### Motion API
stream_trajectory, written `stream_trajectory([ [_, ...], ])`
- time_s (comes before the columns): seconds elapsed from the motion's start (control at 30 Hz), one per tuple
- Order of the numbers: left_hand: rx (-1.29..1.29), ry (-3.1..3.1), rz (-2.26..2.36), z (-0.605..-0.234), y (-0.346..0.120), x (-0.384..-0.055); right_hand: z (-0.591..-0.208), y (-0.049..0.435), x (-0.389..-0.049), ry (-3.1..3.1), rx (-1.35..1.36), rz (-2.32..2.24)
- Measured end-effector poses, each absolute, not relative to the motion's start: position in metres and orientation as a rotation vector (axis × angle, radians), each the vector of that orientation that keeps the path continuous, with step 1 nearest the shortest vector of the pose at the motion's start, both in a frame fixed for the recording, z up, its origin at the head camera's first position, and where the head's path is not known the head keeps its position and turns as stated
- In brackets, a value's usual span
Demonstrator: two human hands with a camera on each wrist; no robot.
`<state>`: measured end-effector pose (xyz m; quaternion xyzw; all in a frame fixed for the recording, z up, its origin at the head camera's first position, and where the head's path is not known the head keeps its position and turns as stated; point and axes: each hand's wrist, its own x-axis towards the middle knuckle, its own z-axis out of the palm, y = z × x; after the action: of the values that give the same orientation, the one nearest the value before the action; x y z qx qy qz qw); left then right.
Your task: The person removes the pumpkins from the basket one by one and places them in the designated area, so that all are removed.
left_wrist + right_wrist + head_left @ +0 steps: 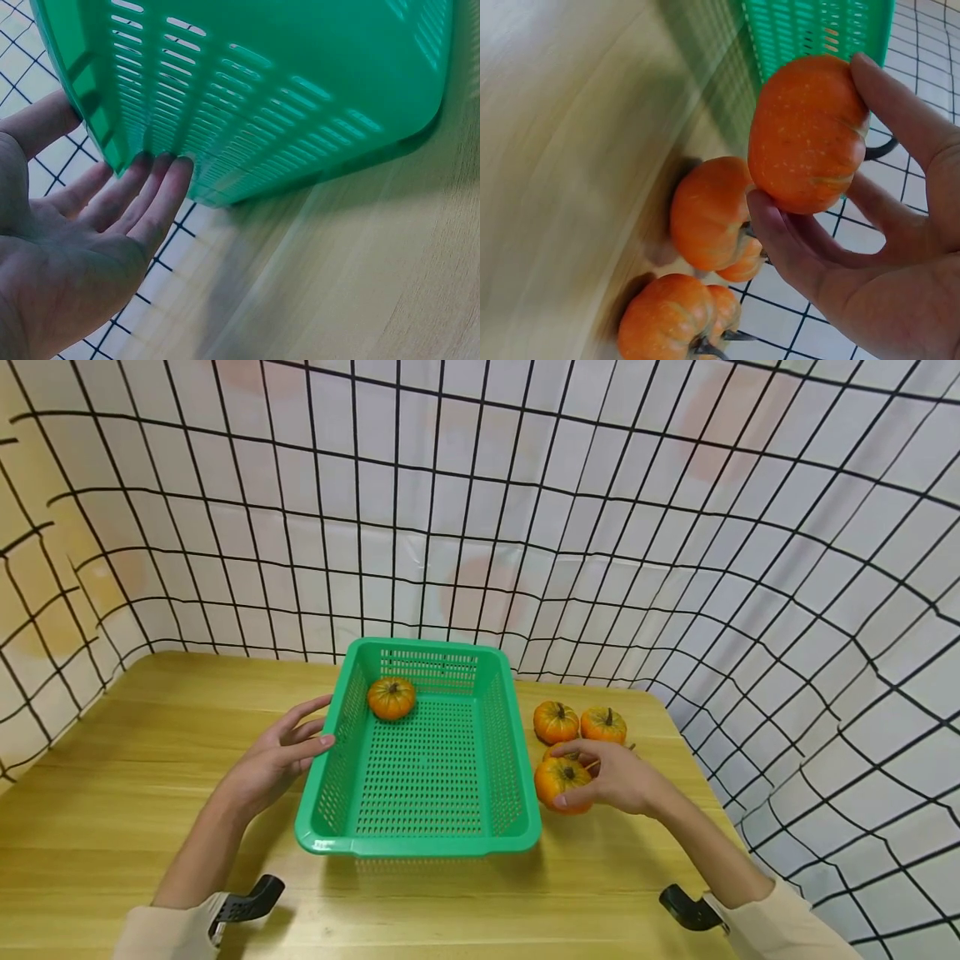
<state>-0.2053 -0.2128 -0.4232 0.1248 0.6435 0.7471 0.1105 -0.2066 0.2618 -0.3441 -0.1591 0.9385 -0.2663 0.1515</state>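
Observation:
A small orange pumpkin is held between the thumb and fingers of my right hand, above the table and beside the green basket's right wall. In the right wrist view its dark stem points toward my palm. Several more pumpkins stand close together behind and under that hand, partly hidden by it. My left hand holds the left side of the perforated green basket, with its thumb at the rim and fingertips against the outer wall. One pumpkin sits inside, in the far left corner.
The wooden table extends to both sides of the basket. A black wire grid in front of a pale sheet encloses the back and sides. Black wrist mounts sit at both sleeves.

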Motion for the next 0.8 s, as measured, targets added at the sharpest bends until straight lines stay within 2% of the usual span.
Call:
stream_trajectory([
  [0.23,0.364,1.881,2.199,-0.423,-0.212,-0.205,-0.350,0.270,-0.205,2.652,-0.533,-0.714],
  [0.8,0.358,1.893,2.188,-0.422,-0.212,-0.205,-0.362,0.285,-0.200,2.556,-0.505,-0.702],
])
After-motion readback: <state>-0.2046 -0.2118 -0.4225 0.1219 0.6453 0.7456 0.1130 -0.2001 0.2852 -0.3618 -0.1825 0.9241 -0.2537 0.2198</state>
